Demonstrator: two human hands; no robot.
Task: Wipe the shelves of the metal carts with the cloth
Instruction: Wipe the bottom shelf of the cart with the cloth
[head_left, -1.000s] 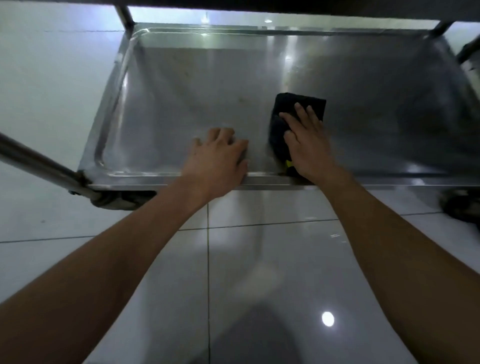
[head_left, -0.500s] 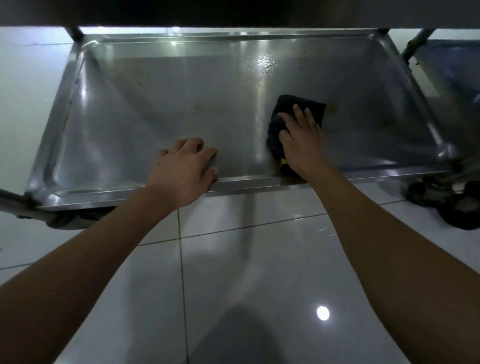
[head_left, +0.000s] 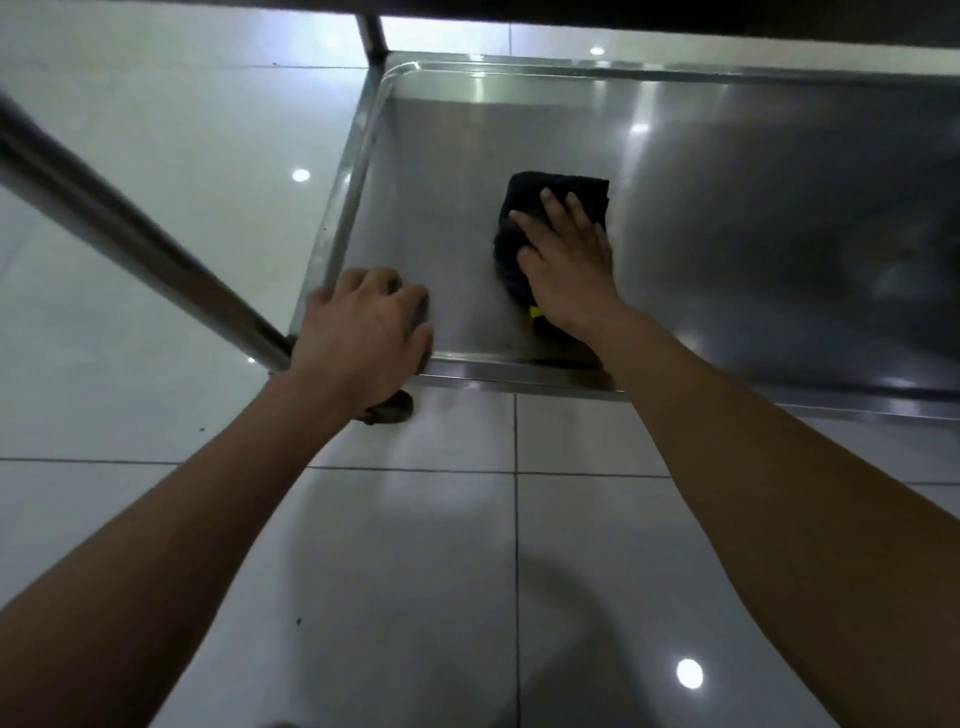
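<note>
White tile floor under cart. Right hand flat, pressing black cloth on bottom shelf near left end. Left hand curled over shelf rim. Wiping underway; other shelves can't tell.

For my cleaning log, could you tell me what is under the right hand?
A black cloth lies flat under the right hand on the shelf; the metal beneath it is hidden.
</note>
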